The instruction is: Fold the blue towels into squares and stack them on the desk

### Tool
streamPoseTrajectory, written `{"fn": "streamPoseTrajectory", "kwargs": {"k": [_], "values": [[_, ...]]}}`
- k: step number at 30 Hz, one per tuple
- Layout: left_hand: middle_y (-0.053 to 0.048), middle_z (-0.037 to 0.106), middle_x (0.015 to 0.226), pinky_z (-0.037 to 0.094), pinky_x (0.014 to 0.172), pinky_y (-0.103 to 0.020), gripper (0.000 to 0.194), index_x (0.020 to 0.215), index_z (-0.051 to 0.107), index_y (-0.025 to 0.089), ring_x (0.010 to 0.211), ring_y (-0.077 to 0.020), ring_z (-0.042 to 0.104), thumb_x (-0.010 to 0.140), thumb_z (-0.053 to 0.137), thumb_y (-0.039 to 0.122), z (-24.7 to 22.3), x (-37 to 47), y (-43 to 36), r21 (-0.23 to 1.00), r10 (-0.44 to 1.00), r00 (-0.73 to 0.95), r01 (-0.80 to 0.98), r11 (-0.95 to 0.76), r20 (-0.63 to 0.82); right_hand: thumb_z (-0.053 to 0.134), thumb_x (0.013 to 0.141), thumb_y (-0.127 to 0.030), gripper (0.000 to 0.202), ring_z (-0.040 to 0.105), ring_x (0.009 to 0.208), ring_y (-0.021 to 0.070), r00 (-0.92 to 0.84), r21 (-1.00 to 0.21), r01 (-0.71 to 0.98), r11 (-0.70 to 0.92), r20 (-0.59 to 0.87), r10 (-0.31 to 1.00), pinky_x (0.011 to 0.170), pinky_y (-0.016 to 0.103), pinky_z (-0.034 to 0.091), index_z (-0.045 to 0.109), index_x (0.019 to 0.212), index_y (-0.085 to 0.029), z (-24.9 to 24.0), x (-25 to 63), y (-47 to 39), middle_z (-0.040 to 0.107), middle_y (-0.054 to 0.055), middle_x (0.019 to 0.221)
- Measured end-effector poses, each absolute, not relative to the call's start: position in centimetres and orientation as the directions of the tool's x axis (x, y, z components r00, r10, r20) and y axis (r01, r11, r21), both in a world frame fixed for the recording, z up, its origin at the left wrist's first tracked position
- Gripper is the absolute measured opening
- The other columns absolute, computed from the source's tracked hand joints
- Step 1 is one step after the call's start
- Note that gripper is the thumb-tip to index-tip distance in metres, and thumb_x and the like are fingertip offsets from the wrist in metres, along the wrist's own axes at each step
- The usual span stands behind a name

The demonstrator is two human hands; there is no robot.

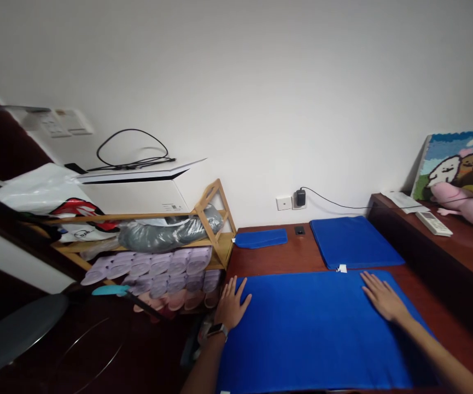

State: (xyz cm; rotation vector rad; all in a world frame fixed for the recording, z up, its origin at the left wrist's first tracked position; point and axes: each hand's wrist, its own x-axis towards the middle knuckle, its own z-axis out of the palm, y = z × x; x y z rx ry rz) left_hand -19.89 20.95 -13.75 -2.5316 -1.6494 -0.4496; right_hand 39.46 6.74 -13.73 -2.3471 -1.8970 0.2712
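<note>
A large blue cloth (302, 328) lies flat on the reddish-brown table (261, 262). My left hand (232, 305), with a watch at the wrist, rests palm down at the cloth's far left corner, fingers spread. On the far right part of the cloth lies my right hand (384, 298), palm down with its fingers apart. Neither hand holds anything. Behind the cloth are a folded blue cloth (353, 243) with a white tag at the right and a smaller blue strip (261, 238) at the left.
A wooden rack (220, 241) holding lilac and pink slippers (158, 268) stands left of the table, with a white box (138, 197) on top. A charger (301, 197) is plugged into the wall. On the right ledge lie a remote (433, 223) and a pink plush toy (469, 205).
</note>
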Motion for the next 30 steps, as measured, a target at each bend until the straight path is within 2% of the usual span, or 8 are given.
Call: {"fn": "streamPoseTrajectory", "kwargs": {"k": [4,7,15,18,21,24,26,30], "values": [[-0.012,0.037,0.168,0.035,0.122,-0.056,0.063,0.159,0.042,0.027,0.153,-0.0349,0.036,0.103,0.043,0.057,-13.6,-20.0,21.0,0.072,0.874,0.389,0.902,-0.426,0.292,0.020,0.097,-0.054,0.077,0.023,0.158,0.0232,0.368,-0.170,0.911,-0.376,-0.077,0.927,0.129,0.049,0.021,0.029,0.165,-0.020,-15.7,47.4,5.4,0.030,0.004,0.171],[-0.013,0.037,0.168,0.034,0.122,-0.056,0.064,0.159,0.043,0.026,0.153,-0.0355,0.035,0.103,0.044,0.057,-13.1,-19.9,21.0,0.060,0.886,0.387,0.908,-0.414,0.257,0.016,0.096,-0.058,0.079,0.021,0.159,0.0200,0.366,-0.183,0.911,-0.368,-0.049,0.929,0.131,0.045,0.016,0.025,0.166,-0.022,-16.7,48.8,4.9,0.029,0.003,0.172],[-0.011,0.032,0.170,0.032,0.122,-0.055,0.064,0.161,0.038,0.027,0.156,-0.0340,0.029,0.103,0.042,0.057,-11.9,-19.4,21.0,0.028,0.921,0.363,0.928,-0.371,0.142,0.018,0.098,-0.059,0.076,0.021,0.159,0.0201,0.353,-0.207,0.912,-0.354,-0.044,0.935,0.130,0.047,0.015,0.026,0.165,-0.026,-16.2,48.0,5.0,0.028,0.003,0.172],[-0.012,0.037,0.168,0.032,0.123,-0.055,0.063,0.159,0.041,0.024,0.156,-0.0327,0.031,0.104,0.040,0.054,-10.9,-19.3,21.0,0.000,0.919,0.374,0.926,-0.377,0.124,0.018,0.099,-0.055,0.073,0.021,0.159,0.0196,0.355,-0.221,0.908,-0.357,-0.047,0.934,0.130,0.047,0.015,0.027,0.165,-0.026,-15.6,47.7,5.1,0.030,0.003,0.171],[-0.012,0.045,0.163,0.033,0.122,-0.054,0.058,0.155,0.047,0.021,0.152,-0.0309,0.039,0.104,0.038,0.046,-9.1,-18.2,20.5,-0.025,0.890,0.413,0.909,-0.416,0.194,0.019,0.100,-0.053,0.070,0.020,0.159,0.0191,0.361,-0.256,0.896,-0.364,-0.058,0.931,0.130,0.047,0.013,0.028,0.165,-0.027,-14.9,47.4,5.2,0.030,0.002,0.171],[-0.017,0.060,0.148,0.041,0.116,-0.053,0.049,0.141,0.060,0.016,0.139,-0.0320,0.054,0.103,0.037,0.034,-7.0,-13.8,18.3,-0.012,0.839,0.430,0.892,-0.453,0.333,0.019,0.101,-0.054,0.069,0.019,0.159,0.0184,0.355,-0.320,0.876,-0.360,-0.075,0.932,0.130,0.047,0.012,0.028,0.165,-0.029,-14.3,47.4,5.3,0.027,0.000,0.172],[-0.017,0.071,0.127,0.049,0.106,-0.050,0.041,0.127,0.068,0.017,0.121,-0.0301,0.065,0.102,0.037,0.027,-6.2,-8.0,15.3,0.032,0.793,0.450,0.862,-0.505,0.410,0.019,0.102,-0.052,0.067,0.019,0.159,0.0178,0.349,-0.349,0.868,-0.354,-0.080,0.934,0.130,0.047,0.011,0.029,0.164,-0.030,-14.0,47.5,5.3,0.027,-0.001,0.172],[-0.008,0.072,0.093,0.051,0.085,-0.038,0.023,0.106,0.071,0.022,0.091,-0.0226,0.067,0.097,0.050,0.021,-7.2,8.5,5.5,0.128,0.573,0.745,0.567,-0.814,0.341,0.017,0.102,-0.051,0.067,0.020,0.159,0.0178,0.343,-0.377,0.860,-0.345,-0.074,0.936,0.130,0.047,0.011,0.033,0.163,-0.029,-13.9,47.7,5.3,0.030,-0.002,0.171]]}}
